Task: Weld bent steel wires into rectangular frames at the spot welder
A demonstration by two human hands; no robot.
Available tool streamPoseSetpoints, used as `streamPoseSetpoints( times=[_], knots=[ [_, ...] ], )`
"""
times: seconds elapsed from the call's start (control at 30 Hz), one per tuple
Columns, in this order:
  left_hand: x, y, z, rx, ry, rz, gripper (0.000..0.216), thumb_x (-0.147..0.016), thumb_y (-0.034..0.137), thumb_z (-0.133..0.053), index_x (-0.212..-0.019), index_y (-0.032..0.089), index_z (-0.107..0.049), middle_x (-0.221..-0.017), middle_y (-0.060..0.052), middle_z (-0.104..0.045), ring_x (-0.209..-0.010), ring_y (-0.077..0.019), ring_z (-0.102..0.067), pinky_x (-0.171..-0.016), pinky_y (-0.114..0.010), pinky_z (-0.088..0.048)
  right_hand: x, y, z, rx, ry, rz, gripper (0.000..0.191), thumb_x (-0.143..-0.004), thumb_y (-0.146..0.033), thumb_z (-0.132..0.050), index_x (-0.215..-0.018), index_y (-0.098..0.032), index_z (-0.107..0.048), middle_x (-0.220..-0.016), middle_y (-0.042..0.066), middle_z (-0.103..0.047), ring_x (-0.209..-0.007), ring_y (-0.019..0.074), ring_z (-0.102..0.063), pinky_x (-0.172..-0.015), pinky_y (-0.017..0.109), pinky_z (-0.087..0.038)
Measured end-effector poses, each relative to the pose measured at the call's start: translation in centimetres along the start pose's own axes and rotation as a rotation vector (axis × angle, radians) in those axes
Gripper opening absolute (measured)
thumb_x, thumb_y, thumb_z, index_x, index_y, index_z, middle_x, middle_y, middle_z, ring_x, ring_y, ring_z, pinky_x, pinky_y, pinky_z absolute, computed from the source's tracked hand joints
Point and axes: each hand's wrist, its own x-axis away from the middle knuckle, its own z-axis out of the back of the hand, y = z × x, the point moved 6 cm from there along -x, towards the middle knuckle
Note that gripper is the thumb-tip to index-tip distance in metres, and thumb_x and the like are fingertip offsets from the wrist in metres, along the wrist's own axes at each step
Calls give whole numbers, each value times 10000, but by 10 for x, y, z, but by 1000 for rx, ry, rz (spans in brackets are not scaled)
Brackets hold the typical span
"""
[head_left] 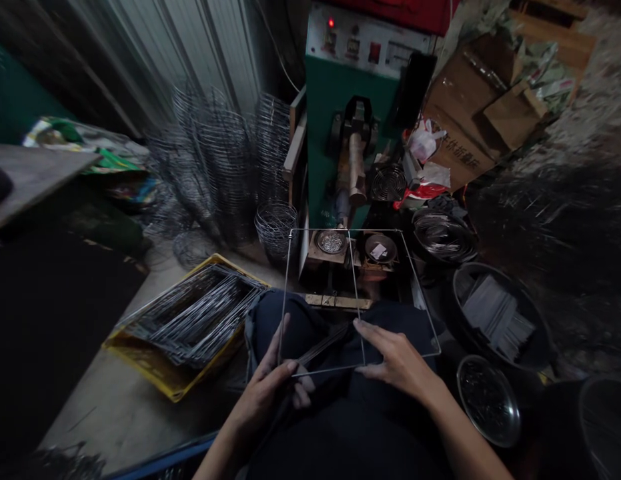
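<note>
A rectangular wire frame [355, 280] with a middle crossbar is held over my lap, its far edge by the front of the green machine [323, 147]. My left hand [275, 377] is closed around its near left corner. A few thin metal rods [324, 345] stick out by the left fingers; whether that hand grips them too is unclear. My right hand [397, 360] pinches the crossbar near its lower end, thumb and fingers on either side. Beyond the frame, one round dish [331, 241] holds small shiny pieces and another dish [380, 249] holds pale flat bits.
On the left, a yellow crate [177, 393] is filled with wire frames. Stacked wire baskets [223, 160] stand behind it. To the right are a black tub [457, 287] with flat strips, a metal bowl [513, 417] and a cardboard box [460, 107].
</note>
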Motion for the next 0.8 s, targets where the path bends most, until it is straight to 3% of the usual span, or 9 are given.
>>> streamPoseSetpoints(
  times=[0.2, 0.43, 0.63, 0.8],
  knots=[
    [0, 1, 3, -25, 38, 3, 907, -919, 302, -557, -1544, 292, 101, -749, -91, -723, -526, -226, -670, -471, -278, -492, -3, -2, 6, 15, 1, -1, 944, -734, -220, -817, -1523, -312, -306, -1473, 57, -468, -1314, 261, -489, -1081, 378, -450],
    [1, 8, -3, -70, 79, 29, 1032, -826, 252, -698, -1552, 325, 32, -871, -58, -735, -707, -222, -703, -650, -312, -546, 1, 0, 9, 59, 26, -19, 917, -742, -295, -822, -1511, -332, -325, -1474, 29, -470, -1297, 247, -509, -1046, 357, -476],
    [2, 14, -15, -82, 109, -32, 970, -836, 248, -674, -1561, 298, -32, -800, -48, -727, -652, -195, -687, -624, -277, -527, 2, 1, 11, 45, 33, -25, 893, -752, -317, -815, -1506, -339, -336, -1455, 31, -493, -1269, 259, -536, -1015, 361, -499],
    [4, 13, -19, -114, 83, -73, 980, -846, 219, -649, -1559, 276, 20, -780, -39, -725, -657, -187, -694, -614, -253, -520, 6, 6, 4, 77, 50, -41, 834, -777, -383, -791, -1492, -348, -362, -1440, 23, -512, -1251, 253, -555, -997, 366, -505]
  ],
)
